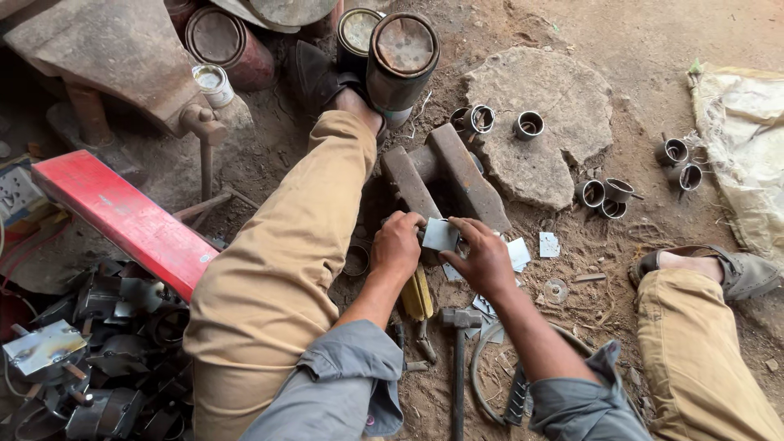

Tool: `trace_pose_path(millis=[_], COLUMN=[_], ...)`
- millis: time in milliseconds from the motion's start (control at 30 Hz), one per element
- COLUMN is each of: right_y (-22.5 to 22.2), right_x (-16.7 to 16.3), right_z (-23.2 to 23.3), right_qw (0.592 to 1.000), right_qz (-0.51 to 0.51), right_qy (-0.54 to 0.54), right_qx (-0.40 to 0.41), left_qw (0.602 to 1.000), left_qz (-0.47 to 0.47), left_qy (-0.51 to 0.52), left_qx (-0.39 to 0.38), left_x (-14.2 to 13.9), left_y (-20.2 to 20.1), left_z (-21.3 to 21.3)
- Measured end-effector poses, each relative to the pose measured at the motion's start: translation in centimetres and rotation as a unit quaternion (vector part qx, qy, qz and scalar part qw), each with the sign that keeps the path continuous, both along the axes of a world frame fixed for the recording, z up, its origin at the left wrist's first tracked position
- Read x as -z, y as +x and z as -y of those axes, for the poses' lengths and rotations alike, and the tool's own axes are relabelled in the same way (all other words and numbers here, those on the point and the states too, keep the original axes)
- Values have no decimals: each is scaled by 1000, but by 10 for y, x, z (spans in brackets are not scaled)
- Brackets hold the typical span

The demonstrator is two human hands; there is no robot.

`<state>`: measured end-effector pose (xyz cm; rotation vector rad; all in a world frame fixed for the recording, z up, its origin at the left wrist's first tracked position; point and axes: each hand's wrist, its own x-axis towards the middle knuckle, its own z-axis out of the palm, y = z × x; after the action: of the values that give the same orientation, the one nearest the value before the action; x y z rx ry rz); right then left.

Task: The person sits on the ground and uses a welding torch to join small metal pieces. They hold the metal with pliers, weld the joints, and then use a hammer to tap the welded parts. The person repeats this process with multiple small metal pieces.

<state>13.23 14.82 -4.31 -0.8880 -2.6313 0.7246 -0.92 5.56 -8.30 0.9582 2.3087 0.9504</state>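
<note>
left hand (398, 243) and right hand (485, 260), each grip pinched on one small metal sheet (440, 234) between them, over the iron block (465, 175)

metal plate (441, 234) on anvil (445, 175) | hammer (459, 351) before anvil | flat stone (539, 122) right of anvil

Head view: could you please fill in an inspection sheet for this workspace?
Surface: bare dirt ground with a flat stone.
Job's things: small metal plate held over an iron block.
Clutter: short metal rings, cut plates, hammer, scrap pile, cans.
Grippers: left hand and right hand both pinch the plate with their fingers.
Cables: nothing seen.
Surroundings: red bar, sack.
</note>
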Motion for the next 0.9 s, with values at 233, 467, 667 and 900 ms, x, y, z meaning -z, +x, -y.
trace_pose_path(millis=[233, 467, 667, 900], right_y=[-2, -2, -5, -4], right_x=[10, 5, 4, 4], right_z=[30, 26, 27, 33], right_qw=[985, 987, 987, 984], right_qz=[-111, -95, -106, -125], right_qy=[-37, -60, -45, -46], right_qx=[129, 116, 108, 117], left_qw=[1000, 997, 995, 994], left_qz=[17, 44, 43, 50], left_qy=[-13, -46, -59, -66], left_qx=[23, 47, 64, 66], left_x=[-17, -26, -27, -31], left_y=[-3, -4, -9, -9], left_z=[1, 3, 6, 9])
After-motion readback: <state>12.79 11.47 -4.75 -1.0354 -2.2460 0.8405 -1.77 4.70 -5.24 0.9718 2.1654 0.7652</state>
